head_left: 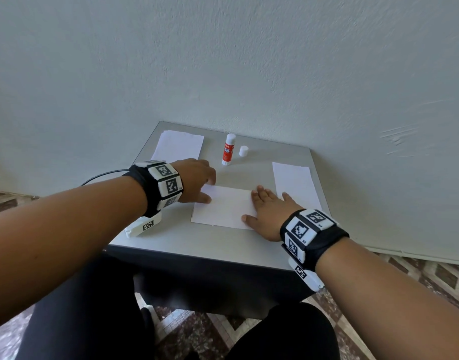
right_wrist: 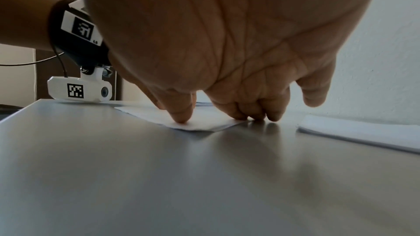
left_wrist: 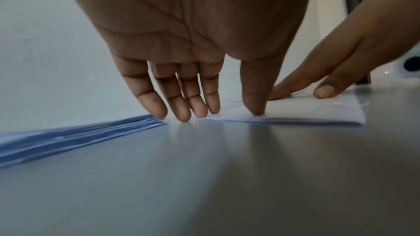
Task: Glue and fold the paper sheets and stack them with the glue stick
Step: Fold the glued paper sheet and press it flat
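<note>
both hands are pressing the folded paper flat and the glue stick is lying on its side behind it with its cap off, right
Not quite: the glue stick stands upright, as the head view shows. The rest holds: its cap sits beside it, and the left hand and right hand press the folded paper.

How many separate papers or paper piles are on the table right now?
3: one pile at the far left corner, one along the right edge, and one folded sheet near the front, under both hands. Sheets per pile cannot be counted.
</note>
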